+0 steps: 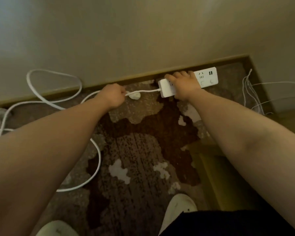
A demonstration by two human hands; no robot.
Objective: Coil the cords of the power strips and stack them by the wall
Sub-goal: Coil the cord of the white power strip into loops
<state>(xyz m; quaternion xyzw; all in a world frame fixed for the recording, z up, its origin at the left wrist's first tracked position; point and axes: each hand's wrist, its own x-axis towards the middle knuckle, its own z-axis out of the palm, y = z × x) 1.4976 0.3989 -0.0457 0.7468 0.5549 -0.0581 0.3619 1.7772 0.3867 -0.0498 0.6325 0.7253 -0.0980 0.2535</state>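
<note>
Right hand [184, 86] is down on the white power strip [188, 81], its fingers [173, 76] draped over the top and wrapped round the far edge, pinning it to the carpet [136, 150] right up against the baseboard [92, 86]. Left hand [113, 96] is closed in a fist around the cord [143, 91] just beside where it leaves the strip, with the rest of the line running off to the left. This reads as the start of the coiling: the strip is placed by the wall, but its cord is not yet gathered. It sprawls away in big loose loops, one climbing the wall [126, 31], another swinging out under the left forearm. The next move likely calls for drawing that slack in loop by loop while the right hand keeps the strip from sliding. Room to work lies leftward and toward the person; to the right the corner closes in, and thin wires [250, 92] hang there, an easy snag.
</note>
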